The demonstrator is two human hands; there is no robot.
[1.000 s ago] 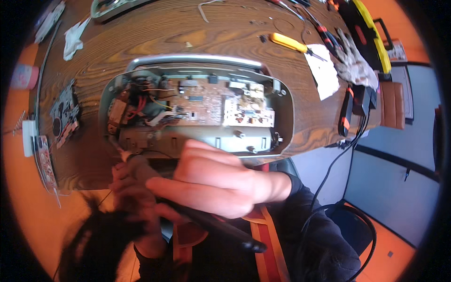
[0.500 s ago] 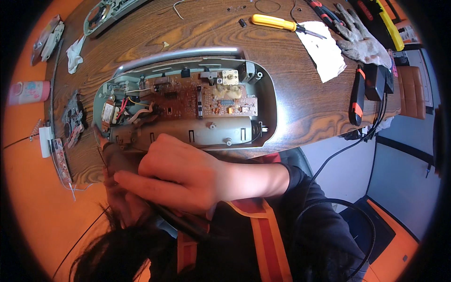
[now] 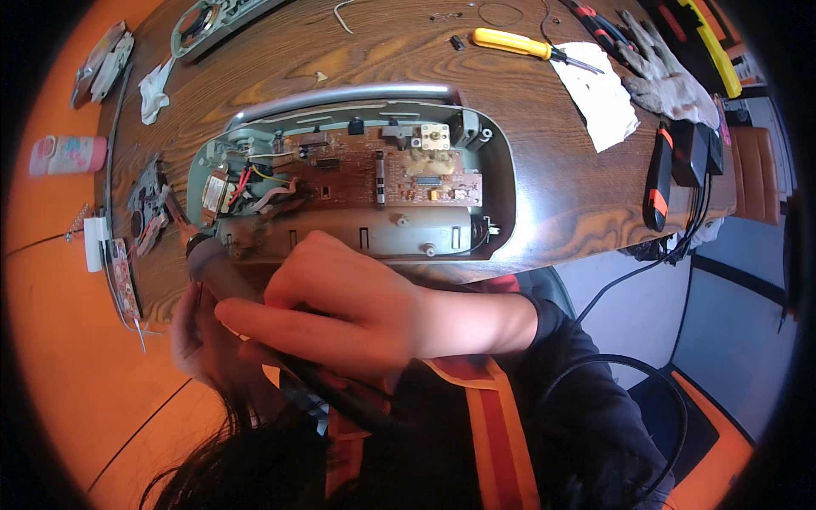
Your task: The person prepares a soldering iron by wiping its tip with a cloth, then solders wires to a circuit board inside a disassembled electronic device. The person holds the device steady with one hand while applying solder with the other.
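My right hand (image 3: 340,302) is closed, its fingers bent around the dark handle of what looks like a soldering iron (image 3: 219,265). The iron's metal barrel points up and left, just past the left end of an open radio casing (image 3: 507,183). Below, my left hand (image 3: 200,336) is blurred and partly hidden by the right; its fingers cannot be made out. The casing holds a brown circuit board (image 3: 348,174), a transformer (image 3: 214,194) with red and yellow wires, and a long grey battery compartment (image 3: 331,231) along its near side.
A yellow-handled screwdriver (image 3: 510,42) lies at the back beside white paper (image 3: 595,102). Farther right are a work glove (image 3: 671,89), a black-and-orange cutter (image 3: 657,183) and black plugs (image 3: 693,153). Loose parts (image 3: 149,208) lie left of the casing. A black cable (image 3: 629,276) hangs at right.
The whole scene has shifted slightly right in view. Relative to the casing, the iron's tip has moved left and away, past its left end. My right hand keeps the same closed shape.
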